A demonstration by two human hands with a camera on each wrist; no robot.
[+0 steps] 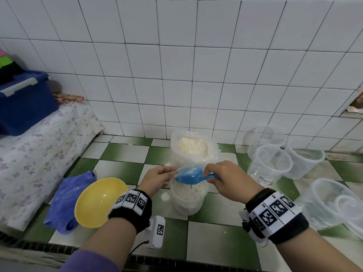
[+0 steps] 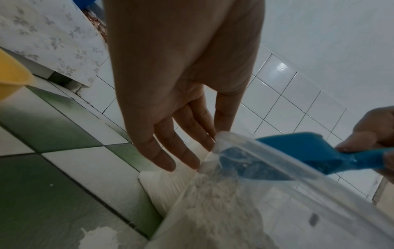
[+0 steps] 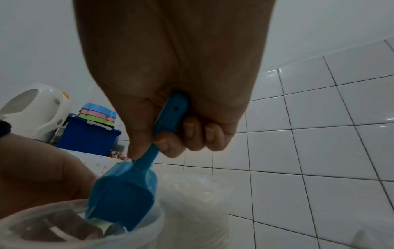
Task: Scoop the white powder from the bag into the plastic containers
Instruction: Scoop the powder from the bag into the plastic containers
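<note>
Head view: a scoop tipped over a half-filled container.

The right hand [image 1: 225,178] curls its fingers round the blue scoop [image 1: 189,176] handle, bowl turned down so powder drops into the plastic container [image 1: 187,195]; the left hand [image 1: 157,178], fingers nearly straight, steadies its rim. Behind stands the open bag [image 1: 193,147] of white powder, close for short trips; empty containers [image 1: 271,163] wait at right.
</note>
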